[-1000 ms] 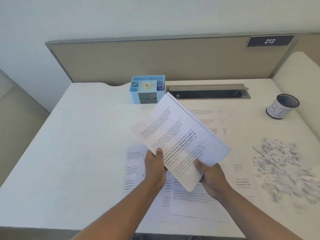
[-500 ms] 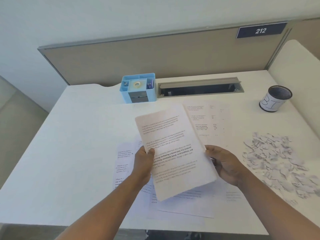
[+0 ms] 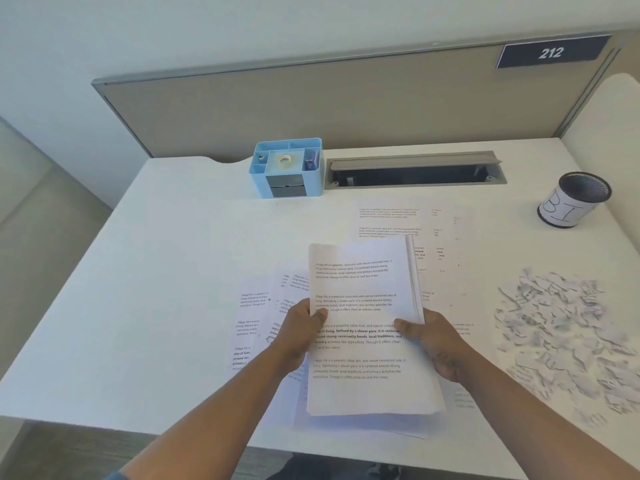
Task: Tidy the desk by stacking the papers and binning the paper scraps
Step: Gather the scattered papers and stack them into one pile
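Note:
I hold a stack of printed papers (image 3: 360,282) upright-facing over the front middle of the white desk (image 3: 173,271). My left hand (image 3: 301,330) grips its left edge and my right hand (image 3: 433,344) grips its right edge, thumbs on top. Loose printed sheets (image 3: 251,323) lie flat under and to the left of the stack, and more loose sheets (image 3: 391,220) lie behind it. A heap of torn paper scraps (image 3: 561,334) covers the desk at the right. A black mesh bin cup (image 3: 575,199) with a handwritten label stands at the back right.
A light blue desk organiser (image 3: 287,168) with a tape roll stands at the back centre. Beside it is an open grey cable slot (image 3: 415,171). A beige partition (image 3: 346,102) with a "212" plate closes the desk's far side.
The stack has swung from a slant to the right to straight and square to me. My right hand shifted from the bottom corner to the right edge.

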### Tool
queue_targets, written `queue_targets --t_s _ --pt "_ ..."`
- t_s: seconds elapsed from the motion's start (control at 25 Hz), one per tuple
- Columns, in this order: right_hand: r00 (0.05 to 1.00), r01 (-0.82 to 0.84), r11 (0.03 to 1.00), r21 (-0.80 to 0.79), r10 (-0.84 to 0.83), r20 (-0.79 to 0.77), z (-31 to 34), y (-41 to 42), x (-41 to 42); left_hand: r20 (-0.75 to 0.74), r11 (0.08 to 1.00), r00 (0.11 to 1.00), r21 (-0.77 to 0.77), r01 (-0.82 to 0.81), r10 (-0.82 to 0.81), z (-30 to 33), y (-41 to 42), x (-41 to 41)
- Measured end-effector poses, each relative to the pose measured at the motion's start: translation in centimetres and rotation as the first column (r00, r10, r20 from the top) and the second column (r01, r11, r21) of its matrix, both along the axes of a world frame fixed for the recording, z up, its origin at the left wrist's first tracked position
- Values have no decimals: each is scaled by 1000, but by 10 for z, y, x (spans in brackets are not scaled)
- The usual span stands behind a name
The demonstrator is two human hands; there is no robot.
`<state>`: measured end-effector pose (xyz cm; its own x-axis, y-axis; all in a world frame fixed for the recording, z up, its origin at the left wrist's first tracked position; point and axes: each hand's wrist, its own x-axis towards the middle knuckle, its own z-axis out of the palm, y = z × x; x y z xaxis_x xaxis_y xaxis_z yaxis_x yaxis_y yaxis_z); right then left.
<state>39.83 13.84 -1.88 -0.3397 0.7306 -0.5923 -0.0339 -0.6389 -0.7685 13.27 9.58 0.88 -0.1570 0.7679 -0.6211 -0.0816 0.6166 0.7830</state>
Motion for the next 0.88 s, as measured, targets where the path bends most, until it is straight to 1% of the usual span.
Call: queue_targets --t_s 0.12,0.2,0.24,0.28,0.36,0.4,0.48,0.64,0.76,0.8,0.88 --pt "999 22 1000 3 -23 33 0 7 5 13 997 998 -51 -61 61 -2 -4 -2" --pt "996 74 997 -23 -73 46 -3 13 10 -45 991 992 -58 -119 116 -5 -11 -8" --pt "993 108 994 -35 -106 46 -4 15 12 -123 988 982 -44 -150 144 -8 -15 -12" --pt "990 136 990 -44 -134 41 -5 17 13 -236 986 959 -23 -167 157 -10 -20 -17" --pt "984 179 982 -56 -177 28 -6 21 13 -449 990 885 -6 -142 124 -15 -26 -27" --pt "981 194 979 -57 -193 23 -6 24 12 -520 993 849 -13 -115 91 -17 -27 -32" --pt "977 211 977 -39 -210 23 -4 29 7 -605 997 795 -30 -72 39 -19 -22 -40" --pt "978 205 979 -15 -204 35 -2 42 -12 -708 997 705 -71 1 -51 -18 -2 -50" --pt "982 186 982 -31 -185 44 -6 50 -29 -739 984 653 -172 52 -164 -17 13 -59" --pt "983 183 982 -36 -181 43 -7 53 -34 -736 980 653 -195 46 -177 -17 17 -63" --pt "983 184 981 -56 -182 35 -10 58 -42 -717 980 681 -200 -1 -146 -17 24 -69"
